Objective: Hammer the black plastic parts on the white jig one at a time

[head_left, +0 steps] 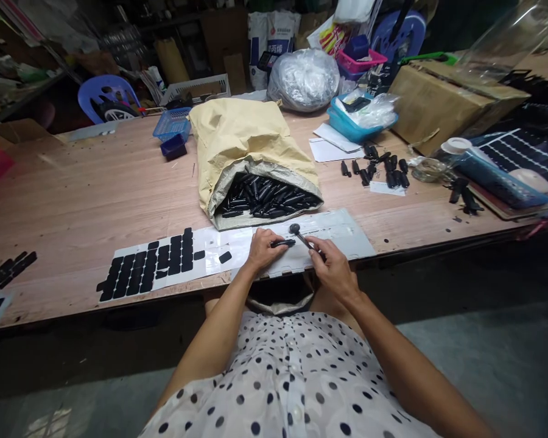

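Between the fingers of my left hand (pixel 263 248) is a small, slim black plastic part (pixel 285 243), lying low over a pale grey board (pixel 347 234) at the table's front edge. My right hand (pixel 332 263) grips the shaft of a black tool with a round knob-like head (pixel 295 229). That head hovers or rests just beyond the black part; whether it touches the board I cannot tell. Right behind my hands, a yellowish paper sack (pixel 251 125) lies with its mouth facing me, full of similar black parts (pixel 267 198).
Left of my hands, a white sheet (pixel 201 283) carries rows of black rounded pads (pixel 137 271). More black parts (pixel 395 176) lie loose at right, near a blue basin (pixel 347 118) and a cardboard box (pixel 442 100). An open bag (pixel 281 304) hangs below the table edge.
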The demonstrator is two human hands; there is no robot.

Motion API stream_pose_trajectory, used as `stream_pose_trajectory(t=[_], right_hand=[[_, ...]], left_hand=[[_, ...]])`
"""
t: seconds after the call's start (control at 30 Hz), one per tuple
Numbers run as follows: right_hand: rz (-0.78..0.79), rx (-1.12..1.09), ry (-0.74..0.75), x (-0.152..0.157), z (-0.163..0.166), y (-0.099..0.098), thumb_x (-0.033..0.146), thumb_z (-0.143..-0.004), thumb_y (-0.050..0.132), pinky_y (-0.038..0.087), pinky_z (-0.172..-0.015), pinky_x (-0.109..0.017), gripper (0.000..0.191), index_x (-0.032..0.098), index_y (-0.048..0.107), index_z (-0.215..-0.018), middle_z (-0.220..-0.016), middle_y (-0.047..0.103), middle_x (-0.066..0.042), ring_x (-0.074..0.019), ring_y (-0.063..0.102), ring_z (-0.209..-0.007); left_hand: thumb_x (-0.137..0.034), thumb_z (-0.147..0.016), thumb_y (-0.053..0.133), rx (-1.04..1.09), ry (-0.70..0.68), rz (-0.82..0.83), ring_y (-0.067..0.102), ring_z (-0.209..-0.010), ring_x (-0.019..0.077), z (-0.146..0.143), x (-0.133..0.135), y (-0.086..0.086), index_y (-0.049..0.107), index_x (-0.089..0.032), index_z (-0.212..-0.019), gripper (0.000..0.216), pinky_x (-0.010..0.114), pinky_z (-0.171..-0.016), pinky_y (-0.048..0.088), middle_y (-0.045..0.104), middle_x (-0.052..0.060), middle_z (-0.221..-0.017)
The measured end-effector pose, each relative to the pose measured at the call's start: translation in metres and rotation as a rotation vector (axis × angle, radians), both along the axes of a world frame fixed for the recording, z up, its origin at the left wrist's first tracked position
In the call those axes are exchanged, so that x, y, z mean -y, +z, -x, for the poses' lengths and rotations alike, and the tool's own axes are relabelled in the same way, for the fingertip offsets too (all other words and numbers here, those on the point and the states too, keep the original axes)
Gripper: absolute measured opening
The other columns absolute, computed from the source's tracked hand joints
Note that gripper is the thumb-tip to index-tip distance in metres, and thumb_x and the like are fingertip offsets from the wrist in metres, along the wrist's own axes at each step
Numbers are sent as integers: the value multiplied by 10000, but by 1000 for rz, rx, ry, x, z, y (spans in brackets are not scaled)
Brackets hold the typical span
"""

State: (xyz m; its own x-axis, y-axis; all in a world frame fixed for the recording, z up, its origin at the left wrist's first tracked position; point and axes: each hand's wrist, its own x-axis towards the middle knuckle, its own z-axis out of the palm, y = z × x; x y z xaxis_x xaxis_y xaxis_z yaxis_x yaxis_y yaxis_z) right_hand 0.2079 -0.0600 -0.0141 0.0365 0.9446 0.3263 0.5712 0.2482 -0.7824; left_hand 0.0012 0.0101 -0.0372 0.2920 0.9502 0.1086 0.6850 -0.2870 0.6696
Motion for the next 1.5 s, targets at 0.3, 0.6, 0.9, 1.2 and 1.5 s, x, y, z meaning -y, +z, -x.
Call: stream_pose_trajectory(t=[0.3, 0.6, 0.9, 1.2, 1.5], right_hand=[[6, 45, 22, 12, 5, -11, 244, -962, 498, 580, -891, -368, 359, 280, 747, -1218, -1034, 751, -60, -227, 692, -965], [-9, 175, 20, 17, 12, 4, 238, -1004, 461, 565, -798, -308, 396, 293, 733, -1286, -988, 725, -56, -211, 687, -943], [30, 261, -57, 15, 6, 9, 207, -988, 472, 551, -756, -292, 413, 296, 739, -1291, -969, 710, -51, -204, 690, -914], [-17, 233, -139, 1, -10, 3, 250, -986, 461, 544, -830, -333, 404, 299, 749, -1264, -1029, 721, -66, -229, 667, -977], [119, 470, -596, -76, -95, -24, 169, -875, 523, 348, -685, -347, 375, 235, 809, -1109, -892, 601, -112, -242, 485, -822]], left_hand=[[-243, -799, 810, 10, 6, -38, 560, -962, 244, -4, 2, -2, 826, -279, -943, 149, 411, -929, 464, 711, 26, -852], [-245, -795, 805, 24, 29, 28, 540, -967, 250, -5, 0, 2, 839, -298, -915, 136, 411, -933, 477, 691, 26, -834], [-237, -766, 811, 37, 50, 95, 555, -1001, 257, -5, 1, 10, 835, -284, -874, 120, 422, -970, 477, 707, 28, -843], [-252, -771, 796, 27, 34, 83, 563, -1013, 267, -5, 1, 7, 828, -293, -894, 133, 449, -978, 491, 720, 25, -865], [-270, -785, 792, -17, 14, 1, 554, -991, 272, -5, 4, 8, 800, -284, -884, 101, 451, -953, 483, 704, 32, -872]])
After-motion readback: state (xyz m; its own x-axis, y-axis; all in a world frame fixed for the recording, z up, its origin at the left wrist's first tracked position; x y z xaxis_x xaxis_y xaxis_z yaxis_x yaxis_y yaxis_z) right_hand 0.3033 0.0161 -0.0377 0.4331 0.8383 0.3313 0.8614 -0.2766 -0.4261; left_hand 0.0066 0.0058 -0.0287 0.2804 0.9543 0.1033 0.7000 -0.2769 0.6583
